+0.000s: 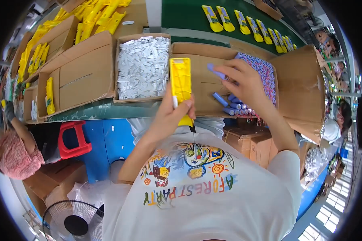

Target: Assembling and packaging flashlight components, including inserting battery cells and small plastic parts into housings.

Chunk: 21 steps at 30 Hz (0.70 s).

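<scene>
My left hand [169,113] grips a long yellow plastic casing [181,76], held upright with its hollow ribbed side facing me. A small white piece [175,101] shows between that hand and the casing's left edge. A short dark tip with a thin line sticks out at its lower end. My right hand [247,82] pinches a purple cylindrical battery cell [216,71] between thumb and fingers, right of the casing and apart from it. Under that hand is an open cardboard box [201,86], with rows of purple cells [265,74] standing upright and several loose cells [231,107] lying nearer me.
A cardboard box of small white strips [142,66] stands left of the casing. Further left, a cardboard tray [86,76] holds one yellow casing [50,96]. Yellow-and-purple assembled pieces [242,22] lie on a green surface [185,18] at the back. A red stool [74,138] and another person [22,156] are at left.
</scene>
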Tool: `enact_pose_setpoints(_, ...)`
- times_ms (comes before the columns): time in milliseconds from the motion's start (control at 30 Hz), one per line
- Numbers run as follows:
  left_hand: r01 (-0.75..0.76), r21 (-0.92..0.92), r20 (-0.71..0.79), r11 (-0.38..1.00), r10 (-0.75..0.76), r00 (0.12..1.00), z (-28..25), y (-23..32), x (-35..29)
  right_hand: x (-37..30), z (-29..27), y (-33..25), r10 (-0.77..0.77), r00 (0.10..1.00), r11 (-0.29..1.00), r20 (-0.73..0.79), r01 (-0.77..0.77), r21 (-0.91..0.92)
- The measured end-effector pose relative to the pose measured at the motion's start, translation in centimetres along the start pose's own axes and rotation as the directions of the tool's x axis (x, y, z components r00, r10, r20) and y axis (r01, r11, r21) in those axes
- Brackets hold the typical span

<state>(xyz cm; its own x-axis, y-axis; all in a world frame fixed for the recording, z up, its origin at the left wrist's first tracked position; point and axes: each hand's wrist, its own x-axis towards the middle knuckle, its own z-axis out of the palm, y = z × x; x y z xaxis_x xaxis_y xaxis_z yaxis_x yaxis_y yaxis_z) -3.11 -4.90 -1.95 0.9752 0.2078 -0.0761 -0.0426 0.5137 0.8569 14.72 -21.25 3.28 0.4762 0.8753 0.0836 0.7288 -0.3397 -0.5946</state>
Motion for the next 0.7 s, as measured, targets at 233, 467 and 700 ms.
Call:
enact_pose_setpoints(233,0.008,-0.057,0.071,0.998,-0.003,0.997,-0.3,-1.0,0.2,2.0,3.2,-4.5,-0.705,0.707,0.648,0.058,0.675,-0.352)
enact_pose_setpoints(467,0.088,-0.081,-0.12,0.993,-0.098,0.988,-2.5,3.4,-1.9,5.5,6.7,-7.3,-0.684,0.728,0.703,0.034,0.671,-0.236)
enact_pose_setpoints(700,-0.216,-0.332,-0.428,0.918,0.057,0.902,-7.4,3.9,-3.6,16.5,11.7,-3.7,-0.342,0.928,0.918,0.146,0.363,-0.16)
